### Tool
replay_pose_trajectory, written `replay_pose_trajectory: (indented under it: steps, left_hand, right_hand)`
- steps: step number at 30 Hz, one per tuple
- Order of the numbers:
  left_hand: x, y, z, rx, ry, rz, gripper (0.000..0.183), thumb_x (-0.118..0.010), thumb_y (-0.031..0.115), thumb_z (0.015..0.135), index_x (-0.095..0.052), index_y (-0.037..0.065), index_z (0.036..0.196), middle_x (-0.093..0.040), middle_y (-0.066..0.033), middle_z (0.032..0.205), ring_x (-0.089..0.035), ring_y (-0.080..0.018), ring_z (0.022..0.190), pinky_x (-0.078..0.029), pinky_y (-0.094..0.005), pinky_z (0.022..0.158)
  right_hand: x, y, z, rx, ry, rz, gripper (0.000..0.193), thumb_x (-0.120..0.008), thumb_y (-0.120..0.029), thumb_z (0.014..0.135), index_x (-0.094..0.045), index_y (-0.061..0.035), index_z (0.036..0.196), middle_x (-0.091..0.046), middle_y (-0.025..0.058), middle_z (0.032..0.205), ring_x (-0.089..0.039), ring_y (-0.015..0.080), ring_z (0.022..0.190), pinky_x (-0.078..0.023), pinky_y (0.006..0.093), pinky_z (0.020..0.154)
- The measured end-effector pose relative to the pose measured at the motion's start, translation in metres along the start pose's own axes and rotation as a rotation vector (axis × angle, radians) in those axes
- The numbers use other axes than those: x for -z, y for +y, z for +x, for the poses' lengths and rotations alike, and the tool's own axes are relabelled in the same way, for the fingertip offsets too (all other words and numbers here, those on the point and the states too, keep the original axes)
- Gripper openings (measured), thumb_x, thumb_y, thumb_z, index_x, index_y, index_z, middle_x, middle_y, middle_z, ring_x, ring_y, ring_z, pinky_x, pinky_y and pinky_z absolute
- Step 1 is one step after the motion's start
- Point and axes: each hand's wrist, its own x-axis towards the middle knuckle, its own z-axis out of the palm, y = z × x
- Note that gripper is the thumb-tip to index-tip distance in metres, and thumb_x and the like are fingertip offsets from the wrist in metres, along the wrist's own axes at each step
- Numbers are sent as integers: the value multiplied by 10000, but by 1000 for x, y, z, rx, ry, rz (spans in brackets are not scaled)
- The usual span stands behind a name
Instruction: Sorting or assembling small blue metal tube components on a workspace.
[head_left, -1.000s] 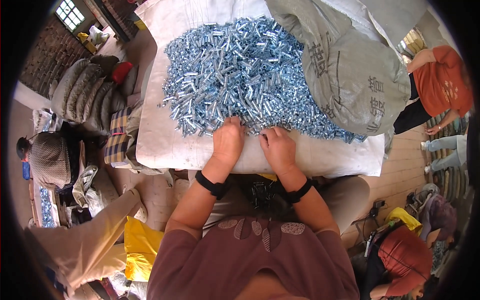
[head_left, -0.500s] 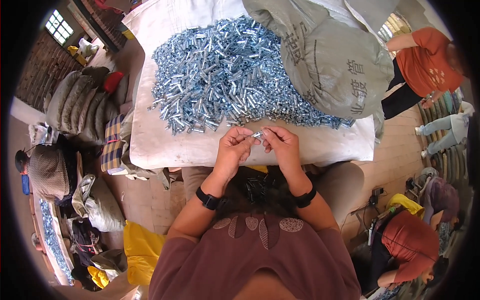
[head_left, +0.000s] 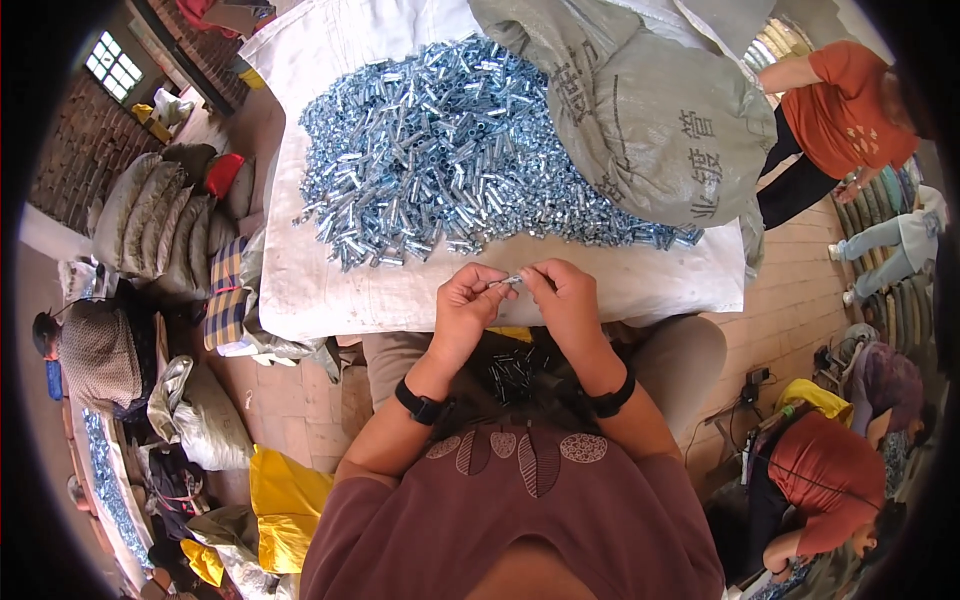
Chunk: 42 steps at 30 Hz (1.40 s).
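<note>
Fingertips of my left hand (head_left: pixel 466 306) pinch one end of a small silvery metal fastener (head_left: pixel 513 280). The fingers of my right hand (head_left: pixel 566 300) close on its other end, so both hands meet just above the near edge of the white cloth-covered table (head_left: pixel 345 305). Its exact shape is too small to make out. Beyond my hands lies a broad heap of shiny bluish metal sleeves and small nut-like parts (head_left: pixel 425 150). Below the hands, several thin metal pieces (head_left: pixel 514 373) rest on dark material at my lap.
A grey-green woven sack (head_left: pixel 660 130) lies over the heap's right side. Stuffed sacks (head_left: pixel 150 215) are stacked at the left, with a checked cloth bundle (head_left: pixel 228 280) nearer. A yellow sack (head_left: pixel 288 505) is beside me. Other people work on both sides, one in orange (head_left: pixel 845 120) standing at right.
My hands stay together at the table's near edge, with the fingers shifted slightly around the fastener. The whole view has tilted a little. At right, the standing person's arm has moved slightly.
</note>
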Motion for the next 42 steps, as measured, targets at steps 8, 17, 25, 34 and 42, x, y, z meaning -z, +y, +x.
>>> replay_pose_trajectory:
  steps: [8, 17, 25, 34, 42]
  left_hand:
    - [2, -10, -6, -64, 122, 62, 46, -572, -2, 877, -588, 15, 918, -642, -29, 784, -501, -33, 616, -397, -176, 527]
    - [51, 14, 26, -324, -6, 968, 167, -626, 67, 831, -608, -10, 977, -620, -127, 794, -604, -226, 666, -481, -329, 603]
    - [60, 10, 63, -449, 106, 1305, 101, -619, 61, 776, -598, 30, 871, -563, -167, 835, -602, -369, 712, -491, -431, 616]
    - [38, 10, 28, -220, 60, 765, 155, -622, 14, 825, -526, 3, 946, -615, -110, 825, -625, -216, 746, -486, -305, 634]
    - [17, 3, 3, -35, -16, 149, 98, -577, -11, 874, -567, 10, 970, -600, 1, 794, -499, -34, 663, -381, -183, 548]
  right_hand:
    - [-31, 2, -13, 290, 191, -210, 123, -593, -138, 862, -626, -21, 843, -604, 144, 749, -588, 325, 661, -463, 388, 588]
    - [-49, 27, 34, 361, 141, -611, 193, -606, -266, 835, -659, -81, 841, -612, 86, 727, -615, 267, 666, -478, 370, 548]
    - [-72, 37, 42, 454, 185, -723, 153, -680, -229, 757, -658, -96, 830, -615, 63, 725, -614, 247, 640, -486, 340, 545]
    - [-34, 18, 33, -184, -11, 427, 95, -637, -56, 825, -653, -18, 910, -637, 25, 812, -578, 79, 653, -484, 214, 555]
    - [-12, 3, 8, -195, -110, 523, 194, -599, -108, 883, -658, 14, 1021, -616, 20, 783, -546, 67, 640, -472, 201, 529]
